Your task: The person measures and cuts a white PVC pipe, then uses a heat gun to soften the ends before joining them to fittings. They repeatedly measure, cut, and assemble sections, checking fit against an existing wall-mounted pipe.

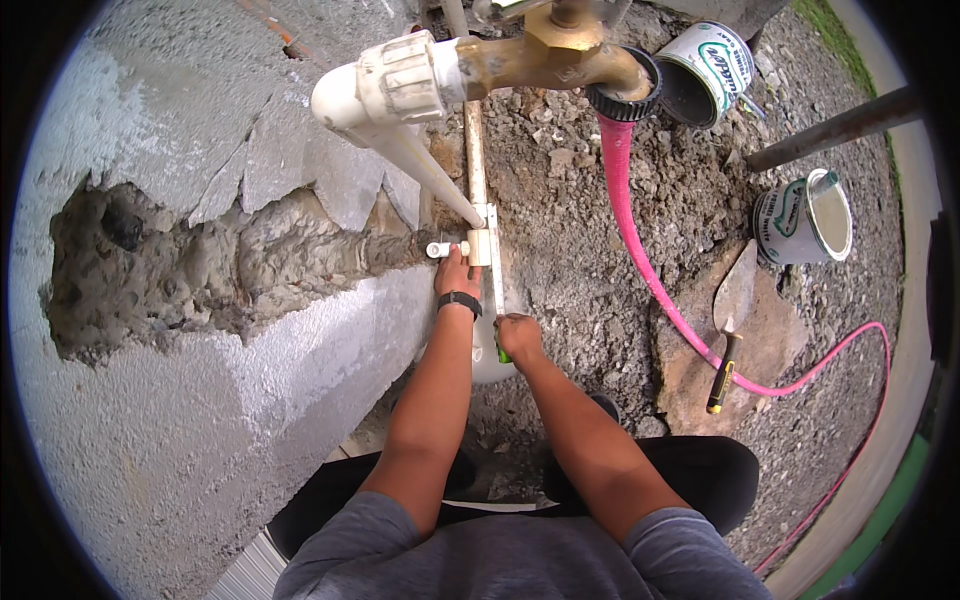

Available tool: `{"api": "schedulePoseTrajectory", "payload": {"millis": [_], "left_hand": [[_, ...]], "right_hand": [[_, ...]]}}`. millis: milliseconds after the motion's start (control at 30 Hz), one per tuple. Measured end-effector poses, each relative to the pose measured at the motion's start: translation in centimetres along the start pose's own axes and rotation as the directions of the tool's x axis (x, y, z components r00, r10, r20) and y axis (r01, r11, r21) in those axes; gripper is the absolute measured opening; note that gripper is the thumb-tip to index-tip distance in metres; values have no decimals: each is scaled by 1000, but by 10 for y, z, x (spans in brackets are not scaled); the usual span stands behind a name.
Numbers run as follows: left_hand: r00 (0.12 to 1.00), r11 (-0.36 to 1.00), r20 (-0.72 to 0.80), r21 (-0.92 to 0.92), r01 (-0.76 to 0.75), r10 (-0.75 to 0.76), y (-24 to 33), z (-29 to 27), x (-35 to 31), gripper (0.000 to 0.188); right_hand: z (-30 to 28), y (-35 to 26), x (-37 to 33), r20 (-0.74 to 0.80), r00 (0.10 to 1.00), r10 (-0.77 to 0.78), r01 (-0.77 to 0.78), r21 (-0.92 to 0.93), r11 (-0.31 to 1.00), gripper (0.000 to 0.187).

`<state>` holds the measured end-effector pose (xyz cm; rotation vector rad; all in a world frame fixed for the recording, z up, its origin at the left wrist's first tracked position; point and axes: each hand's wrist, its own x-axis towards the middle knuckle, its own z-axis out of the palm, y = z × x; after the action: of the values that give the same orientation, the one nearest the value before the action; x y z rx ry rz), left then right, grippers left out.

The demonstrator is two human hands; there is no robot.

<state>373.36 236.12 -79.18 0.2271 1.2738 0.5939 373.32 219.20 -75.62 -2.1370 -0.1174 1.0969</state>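
My left hand [454,274], with a dark band at the wrist, grips a cream pipe fitting [480,247] from the near side. A small white elbow [437,249] sticks out to the left of those fingers. In my right hand [521,338] is the green handle of what looks like a hacksaw [494,270]; the fingers are closed round it. Its long narrow bar points away from me, close along the right side of the fitting. Whether the blade touches the fitting is not visible. A dirty cream pipe [476,150] runs away beyond the fitting.
Overhead hangs a brass tap [530,62] on a white pipe [420,170], feeding a pink hose [630,220]. To the left, the concrete wall has a broken-out channel [250,265]. A trowel [735,300] lies on a stone slab [785,335]. Two paint cans [718,60] stand right.
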Motion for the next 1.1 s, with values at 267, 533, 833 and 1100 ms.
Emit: {"api": "schedulePoseTrajectory", "payload": {"millis": [267,533,833,1100], "left_hand": [[1000,999,-9,31,11,-11,0,-3,3,28],[999,999,35,41,-12,11,0,-1,-1,32],[999,999,45,35,-17,15,0,-2,-1,31],[1000,1000,24,22,-18,17,-2,-3,2,31]], "right_hand": [[4,5,3,-37,998,46,-47,-7,999,38],[4,4,3,2,999,39,-39,3,999,40],[4,3,2,-9,1000,-3,3,-10,1000,39],[0,-1,1,3,1000,-17,17,-19,1000,39]]}}
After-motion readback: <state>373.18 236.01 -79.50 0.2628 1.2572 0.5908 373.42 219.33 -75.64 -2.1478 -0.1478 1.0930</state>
